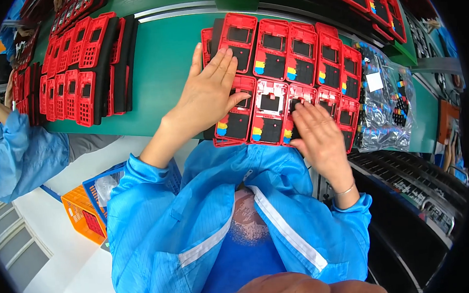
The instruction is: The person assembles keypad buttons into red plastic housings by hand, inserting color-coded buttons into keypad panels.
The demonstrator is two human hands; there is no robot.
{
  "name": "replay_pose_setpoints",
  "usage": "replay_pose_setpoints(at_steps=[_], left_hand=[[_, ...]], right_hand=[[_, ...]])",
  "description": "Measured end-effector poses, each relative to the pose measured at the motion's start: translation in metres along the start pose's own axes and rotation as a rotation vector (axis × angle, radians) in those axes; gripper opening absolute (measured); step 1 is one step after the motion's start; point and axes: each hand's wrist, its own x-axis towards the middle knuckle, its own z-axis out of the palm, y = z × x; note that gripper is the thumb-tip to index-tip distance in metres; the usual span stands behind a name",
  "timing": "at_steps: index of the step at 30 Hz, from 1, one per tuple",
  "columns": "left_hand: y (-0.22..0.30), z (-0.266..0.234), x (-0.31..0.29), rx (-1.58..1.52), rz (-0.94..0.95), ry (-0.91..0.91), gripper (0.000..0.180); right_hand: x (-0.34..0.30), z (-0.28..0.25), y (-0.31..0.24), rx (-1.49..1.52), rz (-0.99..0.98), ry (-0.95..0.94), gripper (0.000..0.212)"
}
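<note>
Two rows of red phone casings (273,27), each with a small dark screen window, lie on the green table in front of me. Blue and yellow pieces show at the lower left of many of them. My left hand (210,89) rests over the left end of the rows, fingers stretched and thumb spread across a lower casing (238,120). On the near row, my right hand (318,134) lies with its fingers extended over another casing (299,93). Neither hand grips anything I can see; the palms' undersides are hidden.
Stacked red casings with keypad holes (70,91) stand at the left of the green table (161,60). Clear plastic bags (384,117) of dark parts lie at the right. Beyond the left stacks is a co-worker's blue sleeve (12,150). An orange crate (70,208) sits on the floor.
</note>
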Motion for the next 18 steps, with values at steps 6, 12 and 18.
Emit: replay_pose_setpoints(at_steps=[6,12,18], left_hand=[[0.006,0.008,0.000,-0.006,-0.036,-0.046,0.077],[0.011,0.009,0.002,-0.026,-0.059,0.053,0.074],[0.015,0.009,0.002,0.044,-0.083,0.031,0.071]], right_hand=[[-0.003,0.013,-0.022,-0.205,0.060,-0.088,0.070],[-0.010,0.032,-0.033,-0.103,0.087,-0.056,0.078],[0.002,0.037,-0.054,-0.003,-0.010,0.086,0.075]])
